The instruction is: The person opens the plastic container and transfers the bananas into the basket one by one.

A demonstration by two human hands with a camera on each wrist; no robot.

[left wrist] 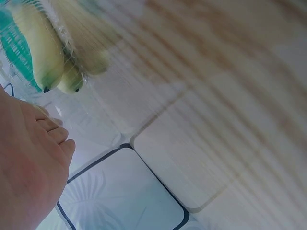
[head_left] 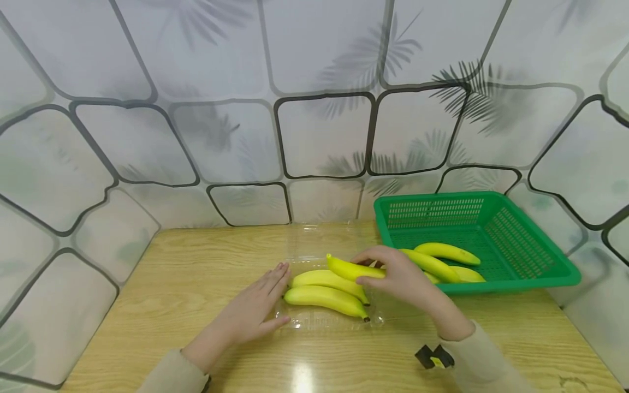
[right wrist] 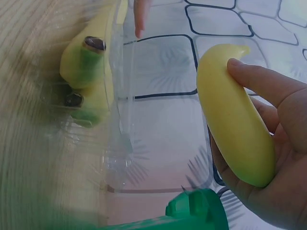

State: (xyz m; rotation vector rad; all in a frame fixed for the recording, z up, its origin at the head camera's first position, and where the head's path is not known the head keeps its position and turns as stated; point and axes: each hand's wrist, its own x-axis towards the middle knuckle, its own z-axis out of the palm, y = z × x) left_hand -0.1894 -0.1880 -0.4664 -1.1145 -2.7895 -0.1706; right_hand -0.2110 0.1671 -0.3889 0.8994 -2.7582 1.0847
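In my right hand I grip a yellow banana, thumb on one side and fingers round the other. It hangs over the right part of a clear plastic clamshell box. Two bananas lie side by side in that box, their dark tips toward the right. My left hand lies with straight fingers along the box's left edge, thumb near the front left corner. The box's transparent lid is folded back toward the wall.
A green plastic basket stands at the back right with several bananas in its near left part. The wood-grain table ends at a patterned wall behind. Another patterned panel rises on each side.
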